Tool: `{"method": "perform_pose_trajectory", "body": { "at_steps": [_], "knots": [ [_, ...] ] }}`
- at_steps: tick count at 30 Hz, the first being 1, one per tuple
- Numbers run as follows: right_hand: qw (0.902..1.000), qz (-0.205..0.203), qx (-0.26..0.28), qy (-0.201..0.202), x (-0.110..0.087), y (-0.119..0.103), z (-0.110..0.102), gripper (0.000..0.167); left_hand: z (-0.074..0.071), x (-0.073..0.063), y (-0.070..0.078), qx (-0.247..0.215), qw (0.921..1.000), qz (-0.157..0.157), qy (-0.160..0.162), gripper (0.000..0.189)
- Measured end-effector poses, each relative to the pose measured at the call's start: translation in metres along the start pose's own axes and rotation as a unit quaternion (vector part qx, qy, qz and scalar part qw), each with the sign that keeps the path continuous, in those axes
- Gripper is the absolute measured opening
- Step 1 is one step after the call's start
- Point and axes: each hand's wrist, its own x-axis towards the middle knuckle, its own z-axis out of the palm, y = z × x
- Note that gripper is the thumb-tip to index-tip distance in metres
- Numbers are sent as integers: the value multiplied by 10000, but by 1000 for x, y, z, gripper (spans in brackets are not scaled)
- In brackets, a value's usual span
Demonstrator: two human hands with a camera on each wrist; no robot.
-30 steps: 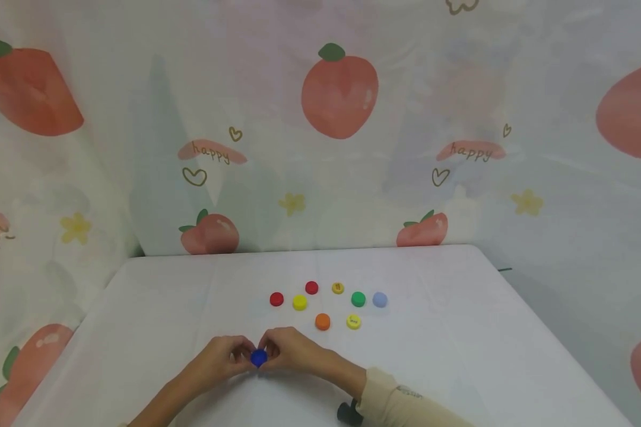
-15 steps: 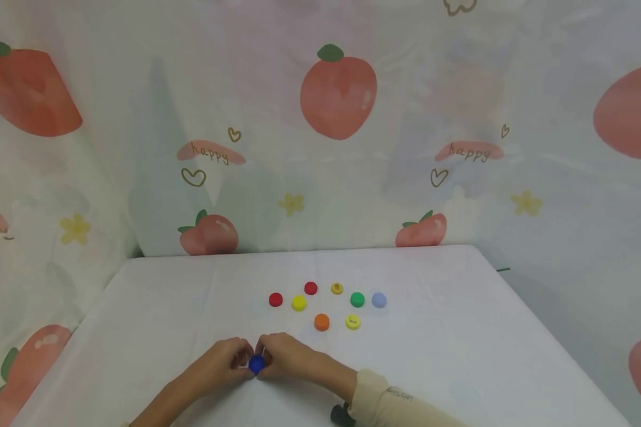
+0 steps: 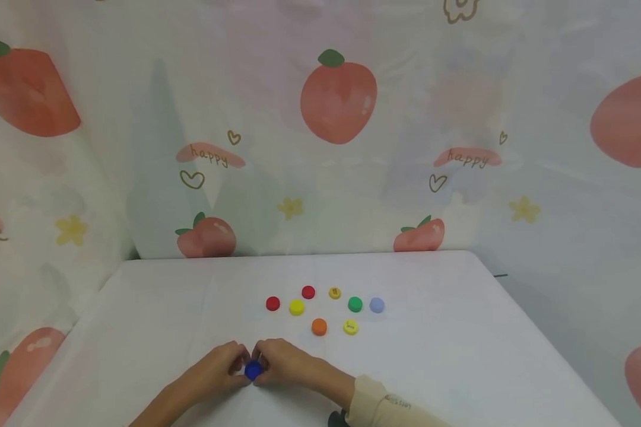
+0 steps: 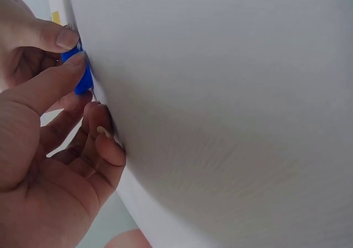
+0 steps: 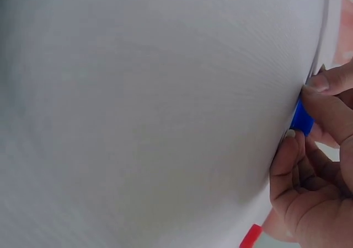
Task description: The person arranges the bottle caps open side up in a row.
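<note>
A small dark blue bottle cap [image 3: 253, 370] is at the front of the white table, between both hands. My left hand [image 3: 216, 369] pinches it from the left side, thumb and fingers curled. From the other side, my right hand [image 3: 284, 363] grips the same cap. In the left wrist view the blue cap [image 4: 84, 81] shows its side just above the cloth, partly covered by the thumbs. The right wrist view shows a strip of the blue cap [image 5: 301, 120] between the fingertips; whether it touches the cloth I cannot tell.
Beyond the hands lie several loose caps: red [image 3: 273, 303], another red [image 3: 308, 292], yellow [image 3: 296, 307], orange [image 3: 319, 327], green [image 3: 355, 304], pale blue [image 3: 377, 305] and two printed yellow ones, including a near one [image 3: 350, 327]. A peach-patterned curtain [image 3: 339, 178] hangs behind the table.
Both hands have shifted slightly toward me and left with the blue cap between them. The camera view has tilted a little; the other caps keep their arrangement.
</note>
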Motion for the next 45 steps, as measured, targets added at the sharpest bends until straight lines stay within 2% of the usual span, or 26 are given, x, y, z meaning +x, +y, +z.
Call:
{"method": "perform_pose_trajectory", "body": {
  "at_steps": [5,9,14,19,23,27,32,36,40,45],
  "knots": [
    [9996,-24,260,-93,0,0,1,37,-2,-3,0,-68,9996,-232,-133,28],
    [9993,22,362,-63,-4,3,-2,40,-5,-5,0,-214,9995,-172,-127,31],
    [9981,302,526,104,-10,9,-9,38,-7,-4,1,-504,9987,-68,-1,35],
    [9970,500,471,367,-19,14,-17,37,-12,1,6,-551,9984,-119,-9,38],
    [9964,485,395,578,-26,18,-23,35,-15,5,13,-704,9974,-130,-82,36],
    [9948,499,520,722,-32,20,-28,34,-18,11,18,-688,9976,-57,-9,34],
    [9941,514,473,825,-36,23,-32,34,-19,20,24,-525,9984,-126,161,33],
    [9938,448,378,940,-39,27,-36,34,-13,26,27,-432,9981,-192,391,32],
    [9924,461,366,1077,-42,30,-40,34,-5,33,32,-247,9959,-164,855,27],
    [9898,567,269,1276,-45,35,-45,34,1,41,40,-109,9886,-68,1502,25]
  ]
}}
